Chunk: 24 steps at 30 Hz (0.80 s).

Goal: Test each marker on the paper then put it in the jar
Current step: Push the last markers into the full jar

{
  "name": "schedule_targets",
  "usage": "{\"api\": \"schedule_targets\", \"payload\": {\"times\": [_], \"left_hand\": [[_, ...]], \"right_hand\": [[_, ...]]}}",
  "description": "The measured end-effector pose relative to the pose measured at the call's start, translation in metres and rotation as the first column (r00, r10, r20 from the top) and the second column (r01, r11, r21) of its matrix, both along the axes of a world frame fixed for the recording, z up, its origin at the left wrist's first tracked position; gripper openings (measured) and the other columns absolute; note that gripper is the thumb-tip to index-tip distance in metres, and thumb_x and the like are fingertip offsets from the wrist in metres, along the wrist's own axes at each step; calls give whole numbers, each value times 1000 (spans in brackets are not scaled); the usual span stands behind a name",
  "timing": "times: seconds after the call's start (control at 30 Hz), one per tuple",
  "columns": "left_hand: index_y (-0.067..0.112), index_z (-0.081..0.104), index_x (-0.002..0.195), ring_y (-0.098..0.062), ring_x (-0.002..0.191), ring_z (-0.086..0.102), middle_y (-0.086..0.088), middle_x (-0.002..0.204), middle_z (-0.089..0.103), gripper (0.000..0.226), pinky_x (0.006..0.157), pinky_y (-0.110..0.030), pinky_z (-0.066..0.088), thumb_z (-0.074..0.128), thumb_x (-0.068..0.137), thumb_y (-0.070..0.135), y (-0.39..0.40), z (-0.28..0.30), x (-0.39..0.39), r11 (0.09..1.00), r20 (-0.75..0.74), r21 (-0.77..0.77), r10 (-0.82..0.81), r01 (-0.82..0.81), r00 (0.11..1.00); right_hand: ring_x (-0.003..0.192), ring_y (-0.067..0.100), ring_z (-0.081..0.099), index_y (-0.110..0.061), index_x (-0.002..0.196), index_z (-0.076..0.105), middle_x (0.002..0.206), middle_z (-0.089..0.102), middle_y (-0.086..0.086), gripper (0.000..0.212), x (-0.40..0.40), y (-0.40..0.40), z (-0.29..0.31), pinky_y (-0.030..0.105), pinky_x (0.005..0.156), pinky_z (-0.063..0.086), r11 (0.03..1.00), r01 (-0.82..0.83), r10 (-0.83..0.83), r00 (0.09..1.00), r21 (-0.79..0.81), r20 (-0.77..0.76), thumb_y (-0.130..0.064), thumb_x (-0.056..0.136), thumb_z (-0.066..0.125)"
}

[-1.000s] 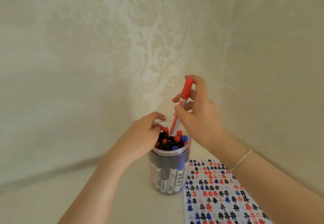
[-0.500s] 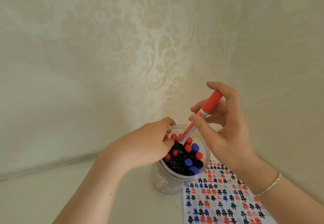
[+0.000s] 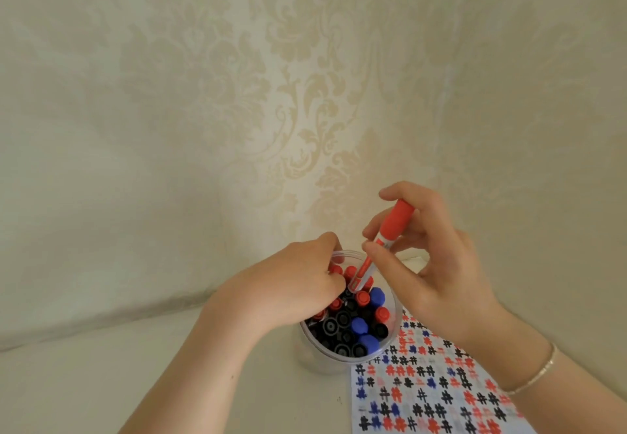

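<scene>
A white sheet of paper (image 3: 437, 396) covered with rows of red, blue and black hash marks is seen nearest the camera, lying flat on the pale tabletop (image 3: 101, 382) at lower right, its far left corner just beside the base of a clear round plastic jar (image 3: 390, 342). A thin gold bracelet (image 3: 536, 374) is worn on the right wrist above the sheet. The jar is shown upright and packed with capped markers (image 3: 359, 326) standing on end, their red, blue and black caps facing up. The left hand (image 3: 291, 287) is laid over the near left of the jar's rim, its fingers curled down among the marker caps inside; whether any one marker is gripped cannot be told, since the fingertips are hidden. Just beyond, a red-capped marker with a red and white barrel (image 3: 383, 240) is held tilted by the right hand (image 3: 437, 274), cap end up and barrel end lowered into the jar's mouth among the red caps at the far side. It is pinched between the thumb and the curled fingers, the index finger arched over the cap. A cream wall with a pale damask pattern (image 3: 237, 111) is seen behind.
</scene>
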<state>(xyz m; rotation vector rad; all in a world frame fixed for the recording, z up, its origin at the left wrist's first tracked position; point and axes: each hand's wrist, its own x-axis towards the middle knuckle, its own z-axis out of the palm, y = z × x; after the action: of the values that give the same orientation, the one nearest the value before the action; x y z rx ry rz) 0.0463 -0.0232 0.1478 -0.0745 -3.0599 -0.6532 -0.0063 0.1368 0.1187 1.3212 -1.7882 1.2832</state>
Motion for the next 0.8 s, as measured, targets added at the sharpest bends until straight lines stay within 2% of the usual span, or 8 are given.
{"api": "schedule_targets", "payload": {"times": [0.17, 0.27, 0.37, 0.43, 0.5, 0.63, 0.7, 0.8], "left_hand": [[25, 47, 115, -19, 94, 60, 1, 103, 61, 22, 82, -37, 50, 43, 94, 23, -8, 2, -1, 1000, 38, -9, 18, -18, 999], [32, 49, 117, -15, 98, 58, 7, 105, 60, 25, 86, -34, 48, 50, 93, 29, -12, 8, 0, 1000, 93, -11, -8, 9, 996], [31, 49, 118, -15, 102, 58, 5, 110, 61, 25, 92, -38, 47, 52, 93, 30, -11, 12, -2, 999, 114, -30, -19, 23, 993], [30, 50, 116, -15, 102, 58, 5, 109, 61, 24, 92, -39, 47, 53, 93, 28, -11, 12, -3, 999, 114, -30, -28, 32, 993], [30, 51, 117, -13, 101, 59, 7, 108, 61, 26, 92, -37, 48, 56, 92, 26, -11, 12, -3, 999, 118, -24, -42, 45, 992], [31, 53, 120, -8, 105, 59, 12, 114, 62, 31, 95, -34, 48, 60, 90, 23, -12, 12, 0, 995, 141, 38, -99, 95, 985], [32, 53, 121, -8, 106, 59, 13, 115, 62, 32, 96, -34, 48, 59, 91, 22, -12, 12, 1, 994, 146, 37, -109, 105, 983], [33, 51, 122, -9, 104, 59, 12, 114, 61, 32, 94, -34, 48, 53, 93, 19, -12, 12, 1, 994, 145, 5, -107, 107, 984]], "right_hand": [[83, 14, 65, -25, 121, 41, 88, 55, -12, 41, -1, 8, -2, 31, 67, 55, 997, 59, -54, 993, 50, -100, -11, 88, 61], [74, 14, 61, -21, 123, 41, 91, 57, -11, 35, 0, 9, -1, 34, 63, 53, 984, 121, -88, 968, 132, -234, -18, 90, 55], [65, 15, 56, -20, 120, 42, 87, 57, -10, 32, 1, 6, 4, 35, 55, 49, 969, 169, -103, 940, 181, -326, -18, 90, 56], [67, 7, 53, -21, 118, 43, 83, 56, -11, 32, 0, 5, 7, 31, 57, 49, 973, 162, -106, 947, 164, -303, -18, 89, 57], [69, 8, 55, -24, 116, 44, 81, 56, -9, 35, 0, 6, 8, 27, 62, 49, 988, 90, -65, 980, 126, -190, -14, 86, 60], [75, 19, 64, -24, 114, 47, 79, 58, 0, 45, 3, 7, 3, 29, 71, 53, 989, -62, 71, 996, -136, 62, -2, 80, 65], [76, 20, 64, -25, 114, 46, 78, 59, 1, 46, 4, 7, 0, 27, 71, 53, 983, -72, 84, 994, -167, 65, 0, 80, 65], [72, 16, 63, -23, 116, 45, 80, 55, -8, 41, 5, 7, -2, 23, 67, 52, 998, -28, 25, 998, -54, -64, -5, 84, 65]]}}
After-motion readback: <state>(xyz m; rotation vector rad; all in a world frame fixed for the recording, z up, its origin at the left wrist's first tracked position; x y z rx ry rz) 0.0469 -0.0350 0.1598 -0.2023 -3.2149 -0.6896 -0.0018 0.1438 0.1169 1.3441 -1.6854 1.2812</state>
